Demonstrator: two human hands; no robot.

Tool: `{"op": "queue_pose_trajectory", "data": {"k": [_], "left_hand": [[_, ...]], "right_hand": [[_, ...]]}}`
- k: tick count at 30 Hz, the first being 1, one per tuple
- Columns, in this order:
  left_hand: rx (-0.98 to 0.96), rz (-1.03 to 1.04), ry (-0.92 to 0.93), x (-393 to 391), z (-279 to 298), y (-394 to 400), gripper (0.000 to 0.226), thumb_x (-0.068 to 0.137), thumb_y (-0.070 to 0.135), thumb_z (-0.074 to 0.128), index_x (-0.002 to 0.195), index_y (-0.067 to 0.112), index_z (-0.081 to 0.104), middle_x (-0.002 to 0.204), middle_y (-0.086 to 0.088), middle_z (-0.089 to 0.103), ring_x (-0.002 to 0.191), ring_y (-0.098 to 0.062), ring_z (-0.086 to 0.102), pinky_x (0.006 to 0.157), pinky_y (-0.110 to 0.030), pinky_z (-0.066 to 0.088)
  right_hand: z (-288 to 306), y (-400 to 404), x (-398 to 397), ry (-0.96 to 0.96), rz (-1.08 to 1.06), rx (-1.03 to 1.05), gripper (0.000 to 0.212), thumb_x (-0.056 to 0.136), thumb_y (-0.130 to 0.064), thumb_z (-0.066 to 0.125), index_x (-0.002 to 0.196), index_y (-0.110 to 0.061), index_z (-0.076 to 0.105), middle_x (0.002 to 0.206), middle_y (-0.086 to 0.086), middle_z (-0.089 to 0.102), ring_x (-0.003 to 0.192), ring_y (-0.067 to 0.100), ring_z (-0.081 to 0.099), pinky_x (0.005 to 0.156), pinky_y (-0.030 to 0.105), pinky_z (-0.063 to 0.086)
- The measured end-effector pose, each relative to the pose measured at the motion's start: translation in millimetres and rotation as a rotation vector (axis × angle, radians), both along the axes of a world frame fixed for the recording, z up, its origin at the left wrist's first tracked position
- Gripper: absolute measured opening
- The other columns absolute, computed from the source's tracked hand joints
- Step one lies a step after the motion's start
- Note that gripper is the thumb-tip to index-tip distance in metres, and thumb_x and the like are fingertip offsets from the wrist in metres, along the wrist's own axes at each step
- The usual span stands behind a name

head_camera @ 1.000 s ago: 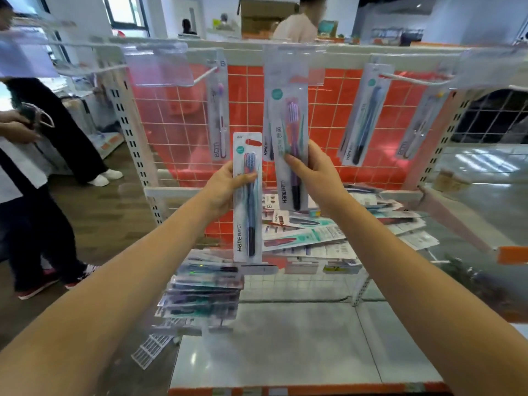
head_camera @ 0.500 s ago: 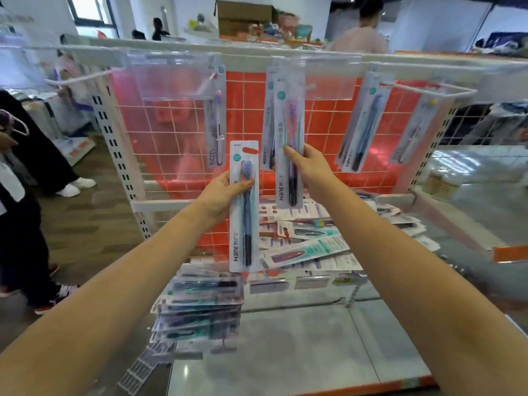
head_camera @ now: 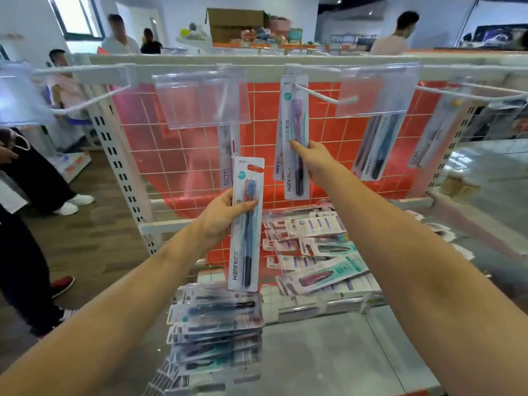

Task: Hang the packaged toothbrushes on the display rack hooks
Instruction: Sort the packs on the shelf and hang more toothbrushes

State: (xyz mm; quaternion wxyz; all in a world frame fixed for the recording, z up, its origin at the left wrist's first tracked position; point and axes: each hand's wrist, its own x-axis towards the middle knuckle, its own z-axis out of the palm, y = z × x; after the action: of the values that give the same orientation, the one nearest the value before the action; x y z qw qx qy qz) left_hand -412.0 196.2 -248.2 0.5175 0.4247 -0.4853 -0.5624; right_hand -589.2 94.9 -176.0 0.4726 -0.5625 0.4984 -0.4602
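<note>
My left hand (head_camera: 221,215) grips a blue toothbrush pack (head_camera: 246,224) upright, below the hooks and clear of them. My right hand (head_camera: 313,158) pinches the middle of a purple toothbrush pack (head_camera: 295,121) that hangs on the centre white hook (head_camera: 325,95), in front of another pack on that hook. More packs hang on the left hook (head_camera: 228,155) and on the right hooks (head_camera: 377,147). Clear label holders (head_camera: 203,95) dangle from the hook ends.
A heap of loose toothbrush packs (head_camera: 314,250) lies on the shelf under the hooks, and a stack of packs (head_camera: 214,330) sits at the lower left. The rack's white frame (head_camera: 120,155) backs onto red tiles. Several people stand to the left and behind.
My right hand pushed the purple pack up and further back along the centre hook. My left hand holds the blue pack much as before. The camera moved closer to the rack.
</note>
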Motion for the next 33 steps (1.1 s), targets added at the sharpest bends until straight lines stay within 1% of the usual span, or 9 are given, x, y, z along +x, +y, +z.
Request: {"op": "queue_pose_trajectory", "data": {"k": [3,8,12,16,18,24,26,30,33], "left_hand": [[0.016,0.007,-0.004,-4,-1,-7,0.019,0.088,0.002,0.058,0.105,0.01,0.061,0.099,-0.007,0.071,0.087,-0.02,0.069,0.083,-0.035,0.057],[0.046,-0.011,-0.007,-19,0,-19,0.028,0.087,0.005,0.061,0.115,0.007,0.059,0.106,-0.011,0.069,0.095,-0.025,0.066,0.09,-0.041,0.053],[0.005,-0.053,-0.009,-37,0,-27,0.023,0.087,0.008,0.062,0.109,0.015,0.058,0.105,-0.007,0.068,0.098,-0.023,0.065,0.093,-0.042,0.05],[-0.052,-0.074,-0.011,-62,6,-29,0.025,0.089,0.009,0.06,0.111,0.021,0.056,0.097,0.003,0.069,0.089,-0.012,0.066,0.086,-0.035,0.053],[-0.071,-0.073,-0.017,-77,10,-28,0.025,0.09,0.008,0.058,0.113,0.018,0.054,0.102,0.0,0.067,0.095,-0.016,0.065,0.091,-0.036,0.052],[-0.082,-0.076,-0.074,-135,16,-34,0.031,0.088,0.005,0.06,0.118,0.008,0.055,0.104,-0.006,0.067,0.1,-0.022,0.063,0.098,-0.04,0.048],[-0.107,-0.083,-0.09,-161,19,-38,0.038,0.088,0.005,0.061,0.125,0.004,0.053,0.112,-0.007,0.067,0.107,-0.022,0.063,0.097,-0.036,0.048],[-0.112,-0.083,-0.083,-214,32,-36,0.032,0.088,0.008,0.062,0.118,0.014,0.055,0.11,-0.003,0.067,0.105,-0.018,0.063,0.089,-0.028,0.05],[-0.15,-0.074,-0.106,-249,40,-33,0.025,0.088,0.008,0.062,0.111,0.018,0.056,0.104,0.0,0.067,0.1,-0.016,0.062,0.086,-0.028,0.05]], "right_hand": [[-5,-6,1,0.02,-0.029,-0.032,0.04,0.095,-0.025,0.055,0.123,0.003,0.052,0.11,0.017,0.064,0.102,0.031,0.063,0.089,0.04,0.051],[-15,0,-6,0.159,-0.115,-0.149,0.042,0.091,-0.034,0.06,0.119,-0.002,0.053,0.1,0.004,0.058,0.087,0.017,0.057,0.065,0.022,0.045],[-22,9,-24,0.289,-0.198,-0.237,0.044,0.091,-0.032,0.061,0.124,-0.004,0.05,0.119,0.006,0.059,0.104,0.017,0.056,0.083,0.022,0.042],[-27,19,-57,0.433,-0.166,-0.228,0.044,0.093,-0.03,0.058,0.128,-0.005,0.048,0.125,0.007,0.058,0.114,0.019,0.054,0.09,0.023,0.041],[-29,25,-77,0.507,-0.123,-0.219,0.043,0.094,-0.03,0.056,0.128,-0.004,0.048,0.126,0.008,0.057,0.115,0.021,0.055,0.093,0.027,0.043],[-36,30,-146,0.754,0.017,-0.184,0.043,0.094,-0.029,0.056,0.13,-0.005,0.049,0.125,0.009,0.059,0.099,0.014,0.054,0.079,0.022,0.04],[-39,27,-173,0.821,0.025,-0.17,0.043,0.093,-0.031,0.058,0.128,-0.006,0.052,0.125,0.009,0.06,0.105,0.018,0.056,0.082,0.021,0.039],[-41,22,-229,0.834,0.012,-0.115,0.04,0.091,-0.035,0.061,0.121,-0.009,0.056,0.122,0.008,0.061,0.108,0.023,0.058,0.093,0.034,0.048],[-42,20,-261,0.886,0.013,-0.123,0.035,0.092,-0.034,0.059,0.117,-0.01,0.057,0.116,0.004,0.061,0.102,0.019,0.057,0.086,0.029,0.046]]}}
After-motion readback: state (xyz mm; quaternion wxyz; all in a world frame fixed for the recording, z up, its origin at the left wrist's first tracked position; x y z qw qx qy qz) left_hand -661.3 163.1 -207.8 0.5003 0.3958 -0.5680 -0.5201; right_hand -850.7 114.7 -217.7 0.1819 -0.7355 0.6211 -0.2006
